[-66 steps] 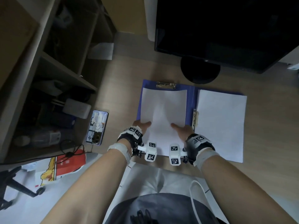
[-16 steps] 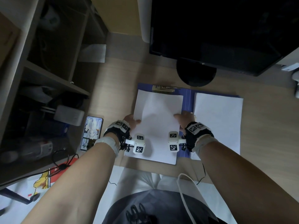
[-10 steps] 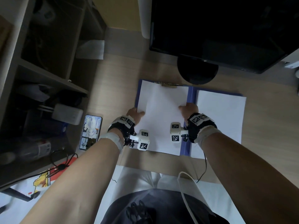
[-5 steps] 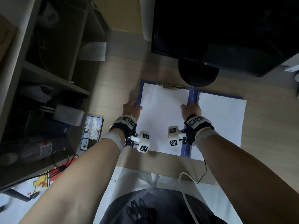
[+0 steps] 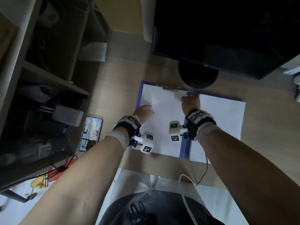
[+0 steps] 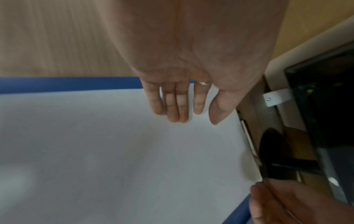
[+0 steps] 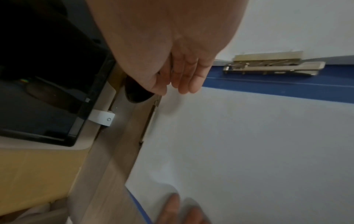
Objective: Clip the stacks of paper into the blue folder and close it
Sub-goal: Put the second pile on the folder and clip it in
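The blue folder (image 5: pixel 184 146) lies open on the wooden desk. A white paper stack (image 5: pixel 164 124) covers its left half, its far edge tucked under the top metal clip (image 5: pixel 171 88). A second white stack (image 5: pixel 222 117) lies on the right half, beside the spine clip (image 7: pixel 273 66). My left hand (image 5: pixel 144 109) rests flat on the left stack near its left edge, fingers (image 6: pixel 178 109) straight. My right hand (image 5: pixel 189 99) touches that stack's far right corner with relaxed fingers (image 7: pixel 187 84), close to the end of the top clip.
A black monitor stands behind the folder, its round base (image 5: pixel 198 75) almost touching the far edge. A phone (image 5: pixel 90 133) lies left of the folder, by dark shelves (image 5: pixel 48 78) holding a white box (image 5: pixel 68 115). Bare desk extends to the right.
The paper stack slid up under the top clip. Since half a second ago my right hand moved up to the far right corner and my left hand shifted from the edge onto the sheet.
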